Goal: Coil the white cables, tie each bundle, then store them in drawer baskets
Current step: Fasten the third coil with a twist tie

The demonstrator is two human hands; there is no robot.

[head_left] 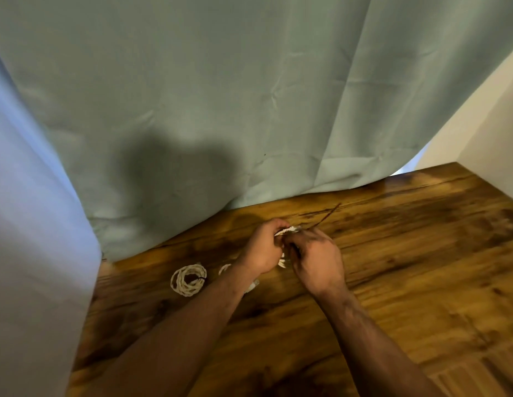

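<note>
Hands meet over the far part of a wooden table (421, 253) in the head view, with both bare forearms reaching in from the bottom edge and converging towards the middle. The left hand (262, 249) shows its back to the camera. Its fingers are curled round a white cable bundle (286, 230), whose loops show above its knuckles and again below its palm. The right hand (318, 260) is pressed close against it, knuckles up and wrist bent slightly inward. Its fingers are curled in at the top of the bundle, where they pinch a dark tie (328, 214); the tie's thin loose ends slant up and to the right above the wood. The grip itself is somewhat blurred.

To the left, well apart from the hands, a tied white coil (188, 279) lies flat on the table with a dark strand across it. Another white cable (224, 268) lies just beside the left forearm, partly hidden beneath it. A pale green curtain (221, 96) hangs behind the table and carries a dark shadow. A white wall (484, 118) stands at the right, and pale blue fabric (35, 239) fills the left edge.
</note>
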